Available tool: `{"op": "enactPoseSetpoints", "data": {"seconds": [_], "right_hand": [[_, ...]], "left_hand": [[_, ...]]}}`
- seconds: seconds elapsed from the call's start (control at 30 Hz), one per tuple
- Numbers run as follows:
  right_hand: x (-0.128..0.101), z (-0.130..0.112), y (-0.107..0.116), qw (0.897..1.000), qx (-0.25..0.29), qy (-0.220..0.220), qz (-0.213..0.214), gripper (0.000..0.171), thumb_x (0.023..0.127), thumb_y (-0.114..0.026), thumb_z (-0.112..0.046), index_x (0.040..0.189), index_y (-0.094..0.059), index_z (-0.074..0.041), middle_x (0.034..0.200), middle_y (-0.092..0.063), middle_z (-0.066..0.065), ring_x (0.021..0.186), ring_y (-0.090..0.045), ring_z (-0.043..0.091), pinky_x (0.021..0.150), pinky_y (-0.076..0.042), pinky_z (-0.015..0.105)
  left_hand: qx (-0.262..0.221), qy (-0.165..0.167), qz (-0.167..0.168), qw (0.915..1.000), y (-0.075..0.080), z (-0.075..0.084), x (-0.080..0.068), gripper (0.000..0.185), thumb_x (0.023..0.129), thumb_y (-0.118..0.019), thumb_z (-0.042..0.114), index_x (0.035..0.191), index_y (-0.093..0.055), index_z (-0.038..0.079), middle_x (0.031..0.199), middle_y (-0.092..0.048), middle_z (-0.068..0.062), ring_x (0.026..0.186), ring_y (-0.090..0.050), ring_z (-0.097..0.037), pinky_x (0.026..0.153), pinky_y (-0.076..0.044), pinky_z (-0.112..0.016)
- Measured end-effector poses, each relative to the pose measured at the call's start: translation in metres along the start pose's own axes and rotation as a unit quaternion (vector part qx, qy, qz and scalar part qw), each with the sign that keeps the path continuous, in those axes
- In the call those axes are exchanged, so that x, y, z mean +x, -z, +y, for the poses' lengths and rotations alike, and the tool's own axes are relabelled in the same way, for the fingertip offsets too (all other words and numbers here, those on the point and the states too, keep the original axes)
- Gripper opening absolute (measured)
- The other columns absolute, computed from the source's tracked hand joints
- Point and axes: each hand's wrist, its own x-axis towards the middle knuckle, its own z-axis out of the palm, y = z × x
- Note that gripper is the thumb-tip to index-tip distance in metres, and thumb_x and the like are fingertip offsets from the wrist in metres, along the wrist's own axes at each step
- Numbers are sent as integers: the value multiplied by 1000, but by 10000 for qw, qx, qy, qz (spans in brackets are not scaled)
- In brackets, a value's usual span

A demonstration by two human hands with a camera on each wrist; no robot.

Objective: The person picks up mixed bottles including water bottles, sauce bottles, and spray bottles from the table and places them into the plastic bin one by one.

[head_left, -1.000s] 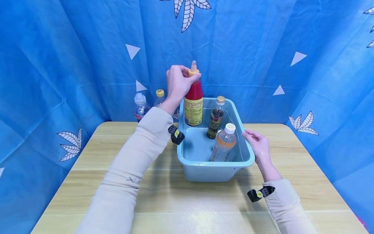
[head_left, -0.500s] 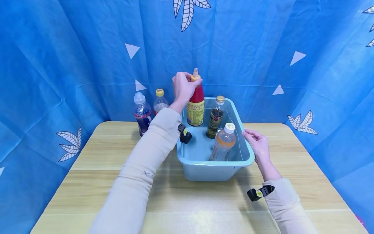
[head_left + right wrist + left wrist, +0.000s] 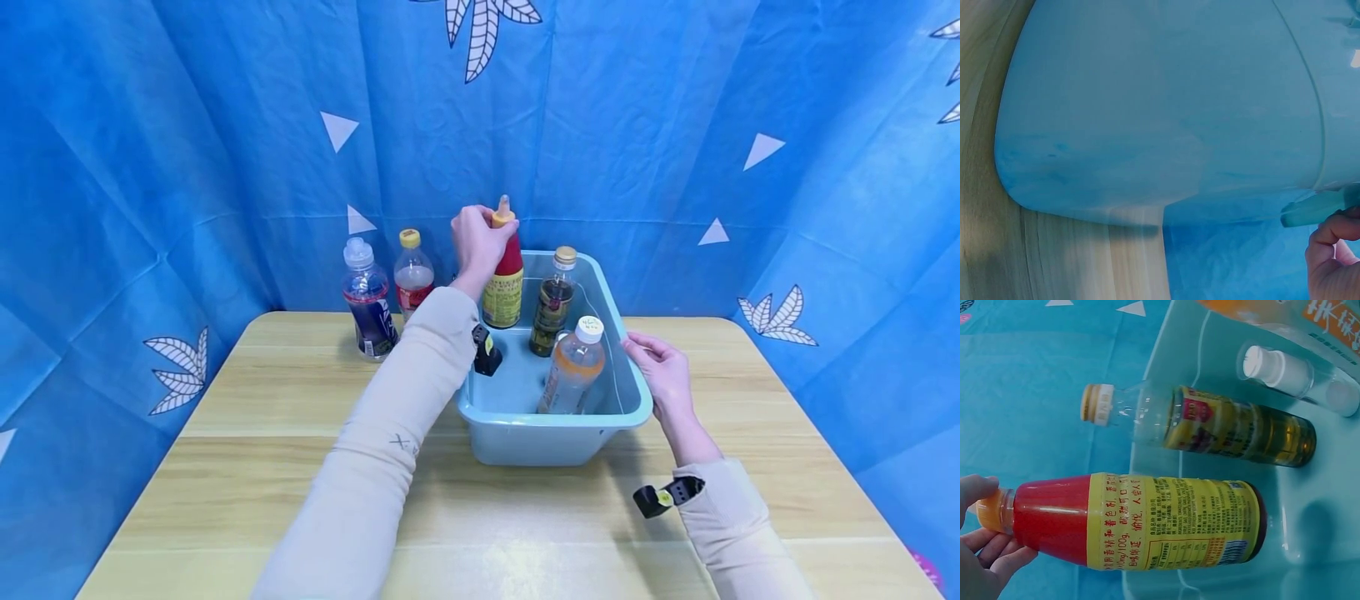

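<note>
The left hand (image 3: 477, 240) is clenched around the orange cap and neck of the red sauce bottle (image 3: 504, 279), fingers curled over the top, as the left wrist view also shows (image 3: 985, 547). The bottle stands upright at the far left corner of the light blue bin (image 3: 517, 437), its base down inside the walls; whether it rests fully on the floor of the bin cannot be told from the head view. Just beside it in the bin stands a dark tea bottle (image 3: 554, 304) with a tan cap, and nearer the person a clear bottle of orange drink (image 3: 573, 367) with a white cap leans a little. The right hand (image 3: 660, 375) lies against the bin's right rim, fingers curled over its edge (image 3: 1329, 250), steadying it. Outside the bin, to its left on the wooden table (image 3: 285, 467) and against the blue backdrop (image 3: 187, 125), stand a purple drink bottle (image 3: 367, 300) and a pale pink drink bottle (image 3: 412, 275). As I judge it, the step in hand is setting the sauce bottle down in the bin, and it looks nearly done. The next move calls for making sure the base sits flat, then loosening the fingers straight upward so the tall bottle does not tip against the tea bottle.
</note>
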Motion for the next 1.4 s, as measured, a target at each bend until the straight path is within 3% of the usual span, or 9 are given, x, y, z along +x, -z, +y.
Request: {"op": "enactPoseSetpoints", "data": {"seconds": [0.17,0.63,1.0,1.4], "right_hand": [[0,0,-1,10000,58,-42,57,31,81,-65,-15,107,-60,1,66,-62,-10,61,-60,4,56,-50,18],[0,0,-1,9998,-192,-25,18,45,82,-65,-19,117,-53,7,68,-62,-11,62,-59,3,58,-49,18],[1,1,0,9999,-156,-40,43,43,81,-65,-19,115,-55,5,69,-62,-10,63,-60,4,58,-50,18],[1,2,-1,9997,-223,9,22,45,82,-64,-20,116,-52,7,68,-61,-11,63,-59,3,58,-50,18]], "left_hand": [[-39,6,51,10000,-9,-8,-1,30,77,-69,24,97,-64,2,94,-63,-8,86,-59,-17,74,-49,-28],[-141,275,86,9995,-26,-28,-4,29,76,-70,22,96,-65,1,94,-64,-9,84,-60,-19,75,-49,-29],[-130,564,16,9983,-32,-40,-5,27,76,-71,20,95,-65,2,93,-63,-10,86,-59,-20,78,-48,-31],[-122,624,-39,9980,-36,-48,-6,29,76,-71,21,98,-64,3,98,-63,-9,90,-59,-21,78,-49,-32]]}}
